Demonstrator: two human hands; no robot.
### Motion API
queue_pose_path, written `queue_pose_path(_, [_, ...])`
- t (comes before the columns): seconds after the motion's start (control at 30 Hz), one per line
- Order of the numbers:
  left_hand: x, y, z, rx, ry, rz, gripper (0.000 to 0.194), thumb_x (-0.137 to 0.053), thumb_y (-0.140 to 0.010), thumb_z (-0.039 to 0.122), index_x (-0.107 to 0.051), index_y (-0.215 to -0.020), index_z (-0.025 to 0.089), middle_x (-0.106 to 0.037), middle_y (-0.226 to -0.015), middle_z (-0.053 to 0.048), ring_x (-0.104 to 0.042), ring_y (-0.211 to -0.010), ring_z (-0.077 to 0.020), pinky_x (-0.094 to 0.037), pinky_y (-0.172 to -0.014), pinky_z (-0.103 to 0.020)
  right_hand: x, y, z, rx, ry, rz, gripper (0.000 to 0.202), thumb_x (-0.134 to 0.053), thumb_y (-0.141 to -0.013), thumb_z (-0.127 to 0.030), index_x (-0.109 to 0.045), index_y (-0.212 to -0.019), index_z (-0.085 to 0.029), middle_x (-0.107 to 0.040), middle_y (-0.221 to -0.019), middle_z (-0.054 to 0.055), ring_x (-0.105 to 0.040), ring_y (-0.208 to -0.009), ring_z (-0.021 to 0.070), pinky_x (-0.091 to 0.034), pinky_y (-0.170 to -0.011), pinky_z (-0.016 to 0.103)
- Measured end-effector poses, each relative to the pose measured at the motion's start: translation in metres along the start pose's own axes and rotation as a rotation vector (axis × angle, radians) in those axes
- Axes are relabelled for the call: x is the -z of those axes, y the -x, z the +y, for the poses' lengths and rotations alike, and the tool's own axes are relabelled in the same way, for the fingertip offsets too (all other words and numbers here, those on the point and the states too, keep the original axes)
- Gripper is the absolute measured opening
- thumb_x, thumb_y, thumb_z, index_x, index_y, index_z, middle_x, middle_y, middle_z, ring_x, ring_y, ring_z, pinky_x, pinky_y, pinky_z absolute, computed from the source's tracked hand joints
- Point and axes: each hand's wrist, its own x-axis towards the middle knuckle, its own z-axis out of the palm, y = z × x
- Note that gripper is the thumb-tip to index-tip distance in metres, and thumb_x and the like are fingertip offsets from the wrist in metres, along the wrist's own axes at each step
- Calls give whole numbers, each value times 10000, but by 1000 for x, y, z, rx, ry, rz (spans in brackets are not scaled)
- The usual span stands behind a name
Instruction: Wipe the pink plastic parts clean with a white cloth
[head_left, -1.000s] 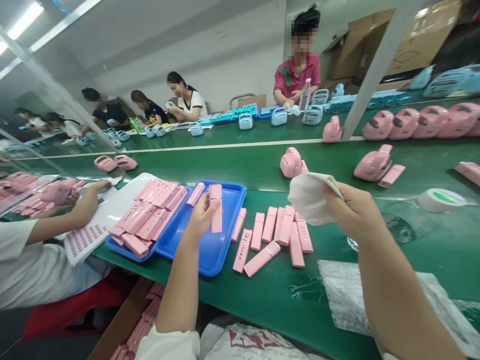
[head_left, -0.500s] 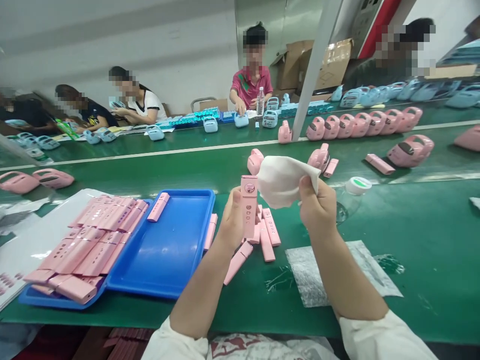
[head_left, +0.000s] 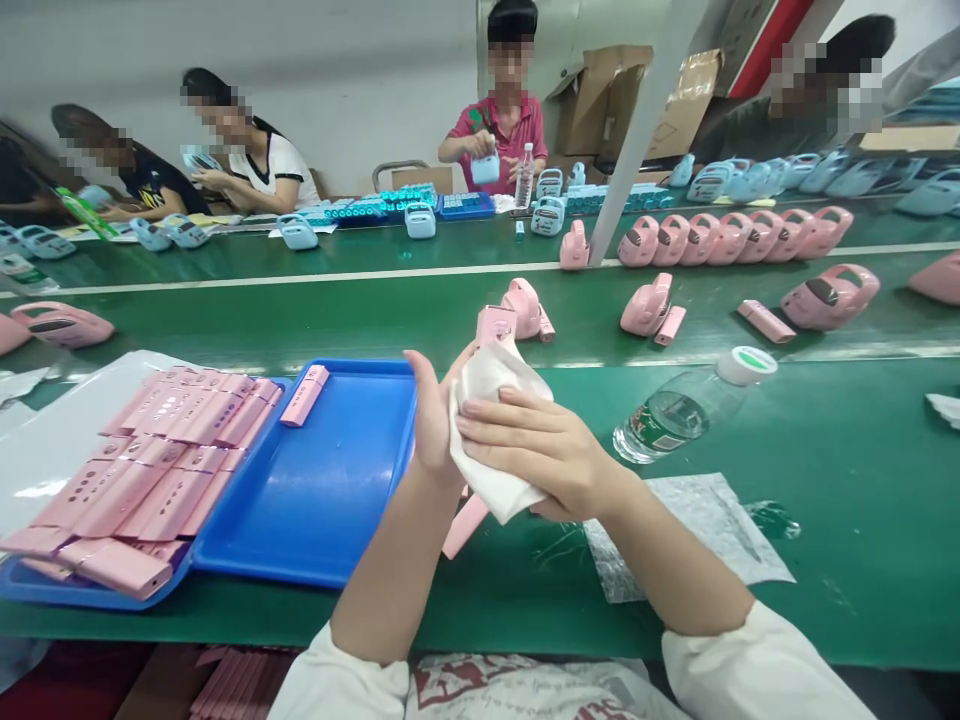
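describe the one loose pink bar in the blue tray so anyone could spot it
Start at the blue tray left of the person's hands. Its near-left part holds stacked pink bars. The lone pink bar lies apart at the tray's far edge, on bare blue, touching none of the stack.

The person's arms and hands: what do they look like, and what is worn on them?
Both hands are bare, with no gloves, rings or watch visible: left hand, right hand. The forearms are bare too. White sleeves are pushed up near the elbows, over a white top with red print.
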Motion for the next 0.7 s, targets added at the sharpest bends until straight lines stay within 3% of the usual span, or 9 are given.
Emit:
queue_pose_path(0.1, [-3,2,-1,-101,28,-37,900,-20,-799,778,-608,-1091,162,-615,-637,-62,-667,-713,-212,-523,-558,-274,1,3,4,-118,67,126,424,-330,-965,-336,-555,-1284,-170,-593,-1283,96,-430,-1320,213,-396,-1090,461])
queue_pose_path(0.17, [-5,2,-4,-91,24,-46,851,-40,-832,746,-606,-1081,161,-614,-646,-54,-669,-717,-202,-530,-582,-271,2,3,4,-191,121,171,414,-357,-955,-319,-533,-1309,-197,-554,-1331,87,-388,-1348,226,-392,-1088,489])
queue_pose_path(0.3, [-4,-2,-5,55,93,-48,815,-128,-827,765,-618,-909,119,-601,-643,-57,-641,-650,-171,-528,-581,-257,2,3,-4,-95,-33,27,428,-314,-964,-382,-600,-1214,-184,-636,-1223,85,-491,-1274,210,-379,-1095,464])
queue_pose_path(0.33, [-2,-4,-4,57,107,-63,782,-159,-832,760,-613,-853,124,-582,-618,-43,-607,-575,-143,-505,-519,-234,3,4,-3,-163,-80,43,430,-324,-960,-416,-632,-1158,-191,-666,-1168,77,-548,-1214,209,-418,-1063,445])
queue_pose_path(0.43, [2,-10,-2,-34,109,-117,594,-318,-890,653,-575,-725,144,-529,-579,4,-464,-415,-62,-370,-356,-162,9,13,15,-629,-76,314,427,-376,-935,-490,-683,-989,-199,-717,-892,54,-682,-893,205,-565,-777,364])
queue_pose_path(0.53, [4,-14,-3,-80,67,-66,458,-454,-898,545,-588,-734,139,-563,-639,0,-517,-484,-62,-411,-403,-149,14,21,38,-980,-72,624,451,-386,-922,-527,-659,-951,-170,-653,-718,34,-646,-680,182,-526,-557,299])
queue_pose_path(0.63, [6,-16,-7,-86,4,37,406,-493,-895,506,-643,-869,130,-577,-672,-6,-557,-552,-77,-472,-495,-173,13,22,42,-1041,-161,763,468,-427,-891,-571,-649,-971,-167,-644,-769,40,-640,-731,181,-521,-579,285])
queue_pose_path(0.7, [6,-17,-10,-41,-38,17,397,-527,-882,492,-655,-932,119,-563,-661,0,-541,-534,-72,-459,-492,-175,10,18,33,-985,-153,706,467,-425,-895,-567,-664,-955,-170,-655,-775,44,-649,-750,188,-535,-612,290])
